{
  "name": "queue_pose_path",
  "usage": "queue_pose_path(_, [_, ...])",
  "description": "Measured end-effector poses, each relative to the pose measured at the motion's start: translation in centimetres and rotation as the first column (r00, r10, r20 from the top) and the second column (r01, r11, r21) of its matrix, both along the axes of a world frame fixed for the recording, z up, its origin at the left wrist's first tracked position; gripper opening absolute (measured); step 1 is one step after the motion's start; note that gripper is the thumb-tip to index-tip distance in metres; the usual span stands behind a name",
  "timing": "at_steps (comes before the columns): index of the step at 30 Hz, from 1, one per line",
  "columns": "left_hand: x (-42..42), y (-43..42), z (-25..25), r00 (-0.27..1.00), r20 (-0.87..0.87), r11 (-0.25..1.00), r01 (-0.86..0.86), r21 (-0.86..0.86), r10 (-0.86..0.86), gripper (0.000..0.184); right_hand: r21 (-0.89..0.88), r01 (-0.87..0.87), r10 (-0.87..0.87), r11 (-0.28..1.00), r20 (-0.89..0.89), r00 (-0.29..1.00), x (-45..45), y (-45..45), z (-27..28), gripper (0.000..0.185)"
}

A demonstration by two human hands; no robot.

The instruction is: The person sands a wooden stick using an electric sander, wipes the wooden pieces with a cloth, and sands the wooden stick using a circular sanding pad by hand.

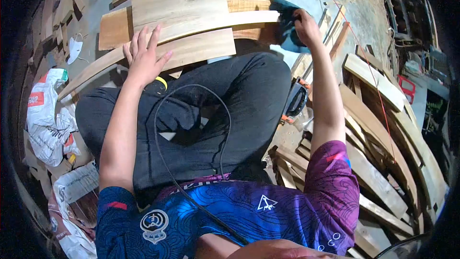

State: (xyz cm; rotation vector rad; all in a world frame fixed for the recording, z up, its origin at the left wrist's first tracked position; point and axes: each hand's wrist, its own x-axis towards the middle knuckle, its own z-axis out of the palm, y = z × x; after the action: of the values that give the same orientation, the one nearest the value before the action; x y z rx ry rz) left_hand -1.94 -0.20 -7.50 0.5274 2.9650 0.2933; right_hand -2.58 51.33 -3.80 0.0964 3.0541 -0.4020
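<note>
A long, gently curved wooden strip (pixel 254 17) lies across the boards in front of my crossed legs. My left hand (pixel 145 62) rests on it near the middle, fingers spread and stretched out. In my right hand (pixel 308 29) is a dark teal cloth (pixel 289 32), bunched around or against the strip's right end; the exact contact there is hidden. Beyond the strip lies a wide pale board (pixel 179 0) with a knot. A narrower board (pixel 206 48) sits on the near side, partly under my left fingers.
Several curved wooden pieces (pixel 383 134) are stacked at my right. An orange-and-black tool (pixel 297 100) lies by my right knee. White printed bags (pixel 45 120) stand at left, near a white mask (pixel 74 49). A black cable (pixel 155 129) loops over my lap; a red string (pixel 354 31) crosses the right side.
</note>
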Motion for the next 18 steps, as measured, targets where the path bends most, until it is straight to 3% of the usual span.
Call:
queue_pose_path(3, [0.3, 0.2, 0.2, 0.994, 0.113, 0.997, 0.003, -0.080, 0.007, 0.091, 0.354, -0.083, 0.067, 0.931, 0.056, 0.996, 1.0, 1.1, -2.4, 0.083])
queue_pose_path(5, [0.0, 0.4, 0.7, 0.980, 0.194, 0.992, -0.012, -0.129, 0.037, 0.095, 0.459, -0.093, 0.071, 0.884, 0.065, 0.995, 1.0, 1.6, -2.4, 0.084])
queue_pose_path(7, [-0.2, 0.5, 0.8, 0.972, 0.229, 0.988, -0.009, -0.155, 0.045, 0.097, 0.491, -0.020, -0.023, 0.871, 0.082, 0.996, -1.0, 4.8, -4.4, 0.071])
queue_pose_path(8, [-0.2, 0.7, 1.4, 0.967, 0.248, 0.987, -0.010, -0.163, 0.051, 0.099, 0.553, -0.017, -0.024, 0.833, 0.067, 0.997, -1.6, 6.0, -5.2, 0.057])
queue_pose_path(9, [-0.3, 0.6, 1.3, 0.964, 0.261, 0.990, -0.004, -0.144, 0.042, 0.102, 0.474, -0.022, -0.061, 0.880, 0.159, 0.985, -2.5, 5.5, -4.2, 0.041])
queue_pose_path(10, [-0.2, 0.5, 0.8, 0.974, 0.224, 0.993, -0.006, -0.120, 0.033, 0.104, 0.488, -0.029, -0.018, 0.872, 0.090, 0.996, -3.3, 5.5, -5.1, 0.028])
queue_pose_path(12, [0.3, 0.1, 0.0, 0.989, 0.147, 0.999, -0.014, -0.046, 0.021, 0.106, 0.539, 0.019, -0.060, 0.842, 0.058, 0.997, -4.2, 3.7, -5.1, 0.022])
queue_pose_path(16, [0.2, 0.1, 0.2, 0.989, 0.148, 1.000, -0.027, -0.014, 0.028, 0.107, 0.511, 0.036, 0.044, 0.859, -0.143, 0.989, -2.1, 4.5, -7.0, 0.026])
queue_pose_path(18, [-0.2, 0.3, 0.0, 0.990, 0.133, 0.999, -0.040, -0.013, 0.041, 0.108, 0.509, -0.032, 0.086, 0.860, -0.083, 0.993, -1.5, 2.5, -5.7, 0.028])
